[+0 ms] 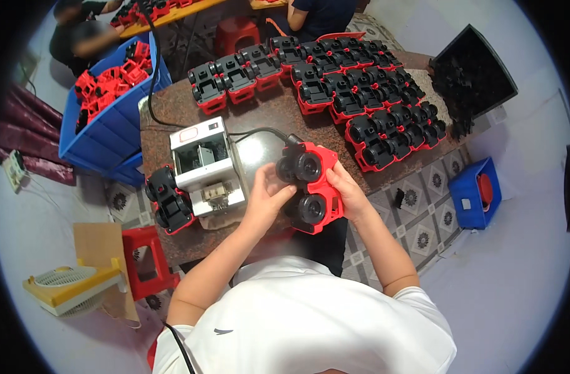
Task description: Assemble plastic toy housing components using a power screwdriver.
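Red toy car [330,196]: it is held on its side above the near edge of the brown surface [172,103], black wheels facing up toward the wearer. Both hands have hold of it: the left hand [267,196] is partly open, its thumb against the wheel side, while the right hand [349,190] is curled around the red body. Left of the hands stands a white boxy machine [204,168], with another red-and-black car [168,199] just beside it. Beyond, upturned cars [366,90] form rows. Farther out are a blue crate [101,146] of red cars, left, and a black bin [503,73] of dark parts, right.
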Demonstrator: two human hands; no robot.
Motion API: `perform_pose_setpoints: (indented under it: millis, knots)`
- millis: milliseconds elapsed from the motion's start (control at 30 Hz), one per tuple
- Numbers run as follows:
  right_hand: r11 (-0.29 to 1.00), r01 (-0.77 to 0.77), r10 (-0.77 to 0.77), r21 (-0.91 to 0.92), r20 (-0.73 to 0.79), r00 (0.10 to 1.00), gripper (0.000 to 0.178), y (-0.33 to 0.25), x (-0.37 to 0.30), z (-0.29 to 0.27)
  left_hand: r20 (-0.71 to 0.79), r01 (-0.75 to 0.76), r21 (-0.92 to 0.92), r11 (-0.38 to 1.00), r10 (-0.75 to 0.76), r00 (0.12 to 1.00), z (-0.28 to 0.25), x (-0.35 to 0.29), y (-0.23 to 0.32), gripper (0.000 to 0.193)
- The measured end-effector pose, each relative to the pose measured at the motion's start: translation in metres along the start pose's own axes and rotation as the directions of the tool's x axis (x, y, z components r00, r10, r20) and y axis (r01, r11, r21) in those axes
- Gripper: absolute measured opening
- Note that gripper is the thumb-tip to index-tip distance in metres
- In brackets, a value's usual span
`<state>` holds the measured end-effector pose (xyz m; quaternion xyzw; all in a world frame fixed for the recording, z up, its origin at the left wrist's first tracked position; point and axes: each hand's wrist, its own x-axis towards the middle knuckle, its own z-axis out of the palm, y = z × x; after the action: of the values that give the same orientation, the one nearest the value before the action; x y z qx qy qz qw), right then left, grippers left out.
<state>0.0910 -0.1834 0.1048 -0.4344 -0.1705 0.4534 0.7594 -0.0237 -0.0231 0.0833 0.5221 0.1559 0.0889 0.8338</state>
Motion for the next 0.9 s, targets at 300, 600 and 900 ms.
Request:
perform_pose_setpoints:
  millis: [300,600,900]
  knots:
    - [0.968,0.013,-0.044,-0.251,-0.121,0.992,0.059,-0.002,-0.008,0.011,0.090,-0.027,0.134,0.991,0.015,0.996,0.009,0.006,0.032,0.073]
    - [1.000,-0.008,0.005,-0.029,-0.098,0.995,0.053,-0.004,-0.006,0.013,0.153,-0.506,0.556,0.659,0.517,0.842,0.000,0.004,0.025,0.029]
    - [0.989,0.021,-0.036,-0.146,-0.096,0.995,0.052,-0.003,-0.006,0.021,0.211,-0.615,0.551,0.565,0.618,0.757,-0.011,0.000,0.020,0.023]
